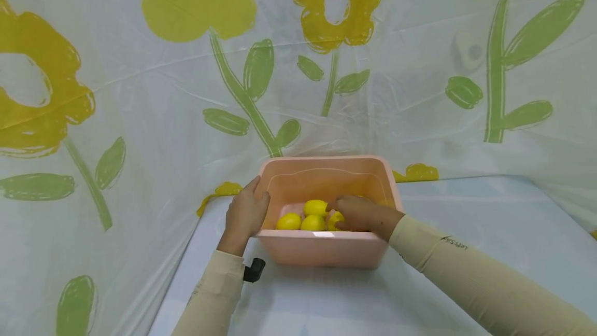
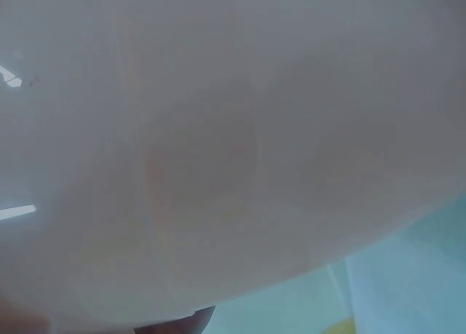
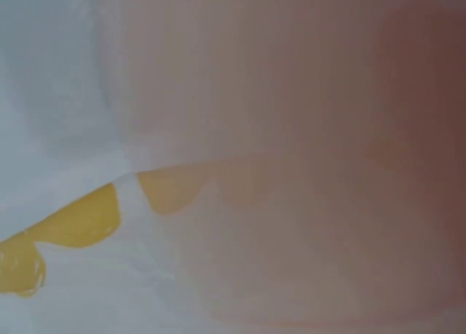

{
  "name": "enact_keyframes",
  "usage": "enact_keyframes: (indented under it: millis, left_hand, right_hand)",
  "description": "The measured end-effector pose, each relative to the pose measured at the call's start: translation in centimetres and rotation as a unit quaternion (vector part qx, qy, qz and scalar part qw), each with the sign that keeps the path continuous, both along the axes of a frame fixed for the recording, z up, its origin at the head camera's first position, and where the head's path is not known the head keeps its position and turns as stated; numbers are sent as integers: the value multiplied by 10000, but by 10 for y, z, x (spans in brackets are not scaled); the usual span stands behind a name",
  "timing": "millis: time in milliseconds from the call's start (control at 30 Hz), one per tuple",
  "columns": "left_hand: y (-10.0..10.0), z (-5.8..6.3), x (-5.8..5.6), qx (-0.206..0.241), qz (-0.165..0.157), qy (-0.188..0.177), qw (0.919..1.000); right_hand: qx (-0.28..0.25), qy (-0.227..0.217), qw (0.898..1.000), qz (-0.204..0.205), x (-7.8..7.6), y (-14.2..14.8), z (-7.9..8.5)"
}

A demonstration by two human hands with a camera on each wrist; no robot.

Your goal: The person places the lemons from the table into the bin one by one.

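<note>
A pink plastic bin (image 1: 322, 250) stands on the table with several yellow lemons (image 1: 288, 221) lying on its floor. My left hand (image 1: 244, 217) grips the bin's left rim, its thumb along the inner side. Over the front right rim, my right hand (image 1: 359, 211) reaches down among the fruit. One lemon (image 1: 335, 220) shows between its thumb and index finger; whether they pinch it is hidden. Close up in the left wrist view is a pale, shiny wall (image 2: 204, 152). The blurred pinkish wall of the bin (image 3: 291, 130) fills much of the right wrist view.
A pale blue-white table (image 1: 485, 232) extends to the right of the bin. Behind it hangs a white curtain (image 1: 401, 118) printed with yellow flowers and green leaves. A small black piece (image 1: 254, 270) sits at the left wrist, beside the beige sleeve (image 1: 210, 294).
</note>
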State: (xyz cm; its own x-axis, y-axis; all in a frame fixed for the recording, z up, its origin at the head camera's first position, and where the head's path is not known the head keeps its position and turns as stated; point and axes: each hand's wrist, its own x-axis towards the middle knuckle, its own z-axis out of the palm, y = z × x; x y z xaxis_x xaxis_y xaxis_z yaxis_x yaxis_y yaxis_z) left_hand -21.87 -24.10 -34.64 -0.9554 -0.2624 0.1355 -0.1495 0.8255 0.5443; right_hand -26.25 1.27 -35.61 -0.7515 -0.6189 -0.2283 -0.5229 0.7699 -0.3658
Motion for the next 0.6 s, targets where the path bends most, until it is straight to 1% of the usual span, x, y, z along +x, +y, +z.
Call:
enact_keyframes:
  millis: [33,167,267,433,600]
  left_hand:
    - [0,0,-1,10,-3,11,10000]
    - [0,-2,-4,40,10,24,10000]
    - [-1,-3,-7,113,-5,-17,9999]
    - [-2,-2,-8,233,29,-134,9996]
    - [-2,-3,-10,217,93,-135,9996]
  right_hand:
    - [-52,66,10000,-22,-2,0,0]
    - [-176,210,9991,-313,-7,2,2]
    - [-214,352,9983,-420,-10,4,3]
    - [-188,649,9970,-371,-13,4,4]
    - [-355,916,9948,-250,-19,5,5]
